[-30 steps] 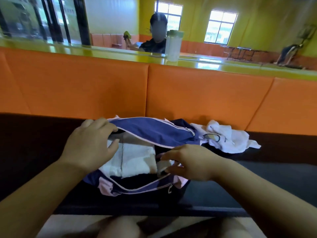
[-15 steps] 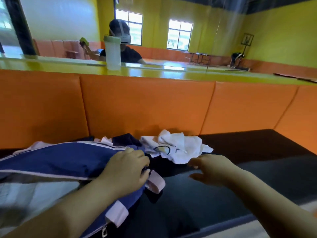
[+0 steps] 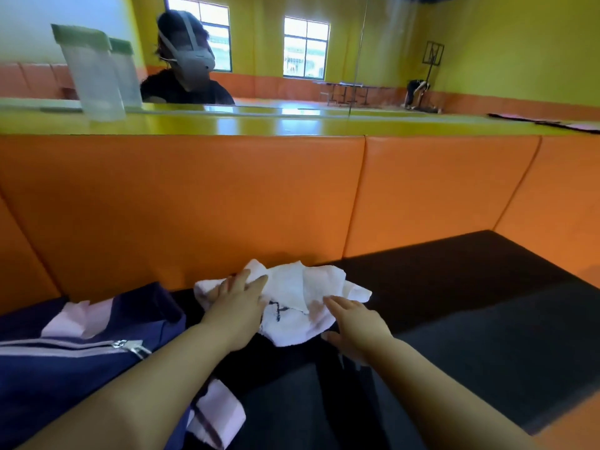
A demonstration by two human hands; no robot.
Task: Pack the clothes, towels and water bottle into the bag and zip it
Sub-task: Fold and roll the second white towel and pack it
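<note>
A crumpled white garment [image 3: 302, 287] with a dark print lies on the black bench seat against the orange backrest. My left hand [image 3: 238, 302] lies on its left part with fingers spread flat. My right hand [image 3: 354, 326] touches its right lower edge, fingers extended. The navy bag [image 3: 65, 371] with pink trim and a silver zipper pull sits at the lower left, under my left forearm. A clear water bottle [image 3: 92, 71] with a green lid stands on the yellow ledge at the upper left.
The orange padded backrest [image 3: 227, 203] runs behind the seat, with a mirror above the yellow ledge [image 3: 292, 125]. The black seat [image 3: 470, 303] stretches to the right corner.
My left hand left the bag and moved right onto the white garment. My right hand reached forward to the garment's edge. The view swung right and closer.
</note>
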